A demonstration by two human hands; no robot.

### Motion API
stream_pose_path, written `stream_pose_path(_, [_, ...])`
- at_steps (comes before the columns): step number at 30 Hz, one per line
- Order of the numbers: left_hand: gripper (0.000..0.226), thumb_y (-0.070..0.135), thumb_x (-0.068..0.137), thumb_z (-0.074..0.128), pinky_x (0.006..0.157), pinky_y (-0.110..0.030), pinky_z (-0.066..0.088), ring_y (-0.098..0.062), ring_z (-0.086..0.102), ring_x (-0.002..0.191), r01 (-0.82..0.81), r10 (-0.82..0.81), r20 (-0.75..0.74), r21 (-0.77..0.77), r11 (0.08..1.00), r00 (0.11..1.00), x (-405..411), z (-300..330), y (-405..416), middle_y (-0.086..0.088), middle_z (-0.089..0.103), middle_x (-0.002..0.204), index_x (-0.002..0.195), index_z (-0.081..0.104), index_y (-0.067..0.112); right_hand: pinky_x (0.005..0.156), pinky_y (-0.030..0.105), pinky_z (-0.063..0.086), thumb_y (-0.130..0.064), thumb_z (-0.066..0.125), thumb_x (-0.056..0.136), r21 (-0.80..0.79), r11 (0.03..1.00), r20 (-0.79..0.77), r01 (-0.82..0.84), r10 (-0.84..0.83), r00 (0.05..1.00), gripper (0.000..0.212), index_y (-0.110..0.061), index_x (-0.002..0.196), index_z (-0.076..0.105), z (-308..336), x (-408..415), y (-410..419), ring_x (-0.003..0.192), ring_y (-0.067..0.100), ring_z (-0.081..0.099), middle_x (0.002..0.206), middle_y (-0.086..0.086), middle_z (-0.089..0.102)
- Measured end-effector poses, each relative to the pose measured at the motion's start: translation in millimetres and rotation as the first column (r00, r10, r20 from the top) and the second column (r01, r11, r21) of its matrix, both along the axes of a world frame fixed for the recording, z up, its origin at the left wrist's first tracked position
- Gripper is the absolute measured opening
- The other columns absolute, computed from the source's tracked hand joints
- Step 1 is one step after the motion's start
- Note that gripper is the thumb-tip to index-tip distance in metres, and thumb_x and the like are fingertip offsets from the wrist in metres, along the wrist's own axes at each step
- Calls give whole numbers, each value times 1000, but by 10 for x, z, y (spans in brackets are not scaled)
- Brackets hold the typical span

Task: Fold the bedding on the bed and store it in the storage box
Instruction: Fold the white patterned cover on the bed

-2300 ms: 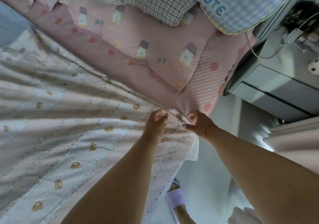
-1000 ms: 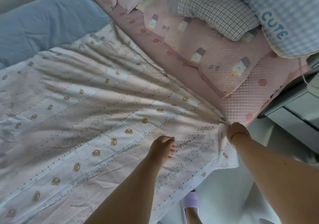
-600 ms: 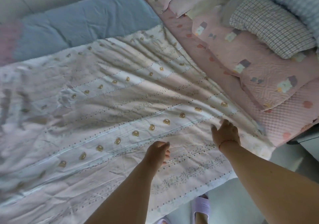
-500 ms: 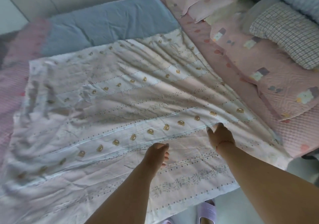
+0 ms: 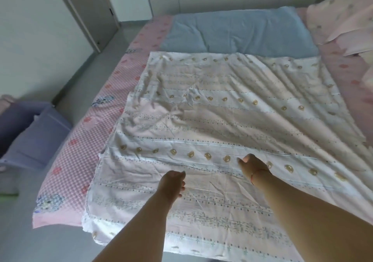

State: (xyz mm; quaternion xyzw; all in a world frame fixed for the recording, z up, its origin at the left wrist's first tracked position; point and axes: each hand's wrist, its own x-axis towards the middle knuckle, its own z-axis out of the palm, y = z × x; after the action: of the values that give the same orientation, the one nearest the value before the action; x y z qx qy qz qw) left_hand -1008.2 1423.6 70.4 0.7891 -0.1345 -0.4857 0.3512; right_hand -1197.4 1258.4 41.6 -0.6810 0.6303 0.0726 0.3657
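Storage box (image 5: 34,136): lilac, on the floor off the bed's left edge, well apart from the sheet. Its opening is only partly seen. Risk: the carry to it is long, and a loosely folded bundle could fall open on the way.

Bed (image 5: 80,150): pink checked cover bare along the left edge and near-left corner.

Bedding, item one: pale printed sheet (image 5: 212,120) with rows of small bears, spread flat over the middle of the bed, its near hem hanging over the bed's near edge. Creases bunch toward its far-left corner and fan out toward the right edge. Risk: folded as it lies, those wrinkles would be trapped and the corners would not meet; the overhanging hem could drag the thin cloth to the floor.

Left hand (image 5: 171,183): over the sheet near the near edge, fingers loosely curled, gripping nothing that can be made out; contact with the cloth cannot be judged.

Right hand (image 5: 253,165): further in, low over the row of bears, fingers hidden behind the back of the hand; no grip on the cloth is evident. Risk: a one-sided pull would skew the sheet.

Bedding, item two: blue quilt (image 5: 238,31) along the far edge, its near edge meeting the sheet's far hem, so it might be dragged along.

Pink pillows (image 5: 343,19): far-right corner.
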Motion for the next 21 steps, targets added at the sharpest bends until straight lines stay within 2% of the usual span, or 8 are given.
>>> stream_pose_path(4, [20,24,98,51,73,-33,49,-21,58,77,-95,94,37,41,995,995,245,37,397,-7,61,83,82,58,14,81,30,41,-41,35,100,50,990,-46,-134,137,990,49,-5,132,46,0,398,145,113,30,55,125,16,56])
stream_pose_path(6, [22,23,97,51,70,-33,49,-21,57,73,-131,129,46,58,990,991,369,65,555,-7,60,79,78,57,14,73,29,41,-42,33,100,59,974,-66,-220,224,972,52,-4,133,47,30,617,231,110,30,57,112,15,57])
stream_pose_path(8, [22,22,96,53,71,-34,50,-25,58,72,-163,158,85,62,985,984,552,49,757,-10,60,77,76,57,12,72,29,42,-43,32,100,73,952,-80,-298,303,950,53,-4,136,43,47,908,358,110,30,57,116,16,58])
stream_pose_path(9, [21,24,94,55,78,-36,53,-28,62,78,-170,161,114,73,983,980,638,22,849,-13,63,81,79,60,11,75,29,42,-43,32,100,77,940,-87,-333,339,937,54,-5,138,41,38,1032,427,110,30,57,121,16,58])
stream_pose_path(11, [19,30,92,58,91,-43,54,-31,66,95,-200,183,159,98,975,970,828,-79,1059,-15,68,95,87,62,11,74,28,39,-42,33,100,83,915,-96,-394,401,911,51,-4,130,49,-17,1267,580,104,29,58,109,13,60])
stream_pose_path(13, [15,30,91,60,91,-45,54,-31,65,98,-226,203,183,115,967,962,1003,-147,1259,-14,68,98,84,59,16,74,27,38,-41,33,100,93,895,-110,-435,444,889,49,-3,123,53,-94,1481,719,95,27,57,98,11,57])
stream_pose_path(17, [29,34,88,63,94,-44,52,-26,63,103,-241,216,167,147,959,962,1448,-325,1588,-7,67,106,110,60,15,93,32,43,-43,28,101,118,891,-157,-439,453,878,56,-3,136,42,-157,1968,945,119,30,52,133,16,53])
stream_pose_path(21, [38,33,85,65,94,-42,52,-26,64,103,-198,167,173,184,963,971,2017,-511,1822,-8,66,108,116,56,14,94,32,41,-38,32,101,85,918,-129,-386,394,910,50,-2,133,46,-252,2501,1242,122,31,50,135,18,51])
